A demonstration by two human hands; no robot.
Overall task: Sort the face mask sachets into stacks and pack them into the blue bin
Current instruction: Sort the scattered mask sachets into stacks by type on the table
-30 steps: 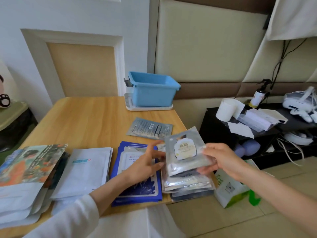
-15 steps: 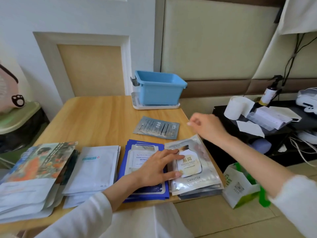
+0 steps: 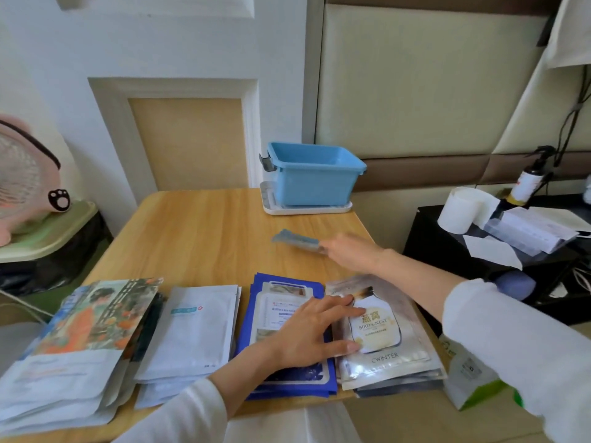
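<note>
Stacks of face mask sachets line the near edge of the wooden table (image 3: 204, 238): a picture-printed stack (image 3: 80, 340), a white stack (image 3: 195, 330), a dark blue stack (image 3: 275, 302) and a silver stack (image 3: 383, 334) with a bottle print on top. My left hand (image 3: 313, 334) lies flat, fingers spread, across the blue and silver stacks. Farther back, my right hand (image 3: 351, 254) grips a grey-blue sachet (image 3: 297, 240) by its right end and holds it tilted just above the table. The blue bin (image 3: 313, 174) stands open at the table's far right corner.
The bin rests on a white tray (image 3: 307, 208). A black side shelf (image 3: 447, 251) to the right holds a white paper roll (image 3: 460, 209), papers and a spray bottle (image 3: 527, 180). A green and white bag (image 3: 473, 382) sits on the floor by the table. A pink fan (image 3: 28, 180) stands at the left.
The silver sachet went down onto the silver stack, and my left hand now rests on it. My right hand reached back and lifted the grey-blue sachet off the table.
</note>
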